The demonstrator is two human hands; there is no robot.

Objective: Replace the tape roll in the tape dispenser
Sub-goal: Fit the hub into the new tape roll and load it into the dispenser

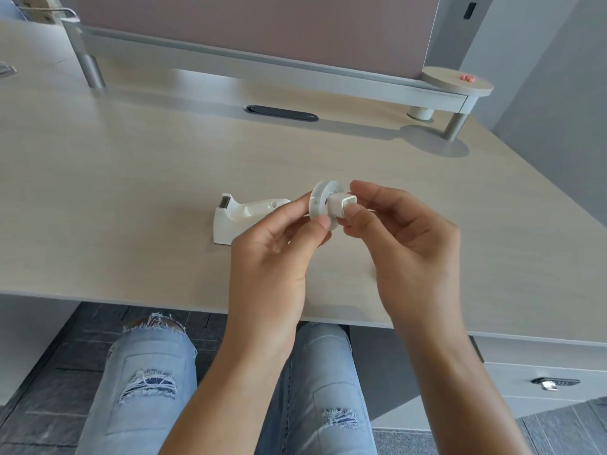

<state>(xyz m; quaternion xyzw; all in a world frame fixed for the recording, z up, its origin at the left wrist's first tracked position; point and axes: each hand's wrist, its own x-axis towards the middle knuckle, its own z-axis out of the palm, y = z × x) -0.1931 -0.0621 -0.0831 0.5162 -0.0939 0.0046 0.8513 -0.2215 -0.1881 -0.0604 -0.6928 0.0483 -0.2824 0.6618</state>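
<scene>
A white tape dispenser (241,215) sits on the light wood desk (131,192), its cutter end to the left and its cradle showing no roll. Just right of it and above the desk, my left hand (279,257) pinches the rim of a translucent tape roll (320,200) between thumb and fingers. My right hand (404,244) grips a white square-ended core spindle (343,204) that sticks out of the roll's centre hole toward me. Both hands meet over the desk's front half.
A monitor riser (295,65) spans the back of the desk, with a round shelf (458,81) at its right end. A dark cable slot (281,113) lies in front of it. A white roll-like object (419,112) stands under the riser. My knees are below the desk edge.
</scene>
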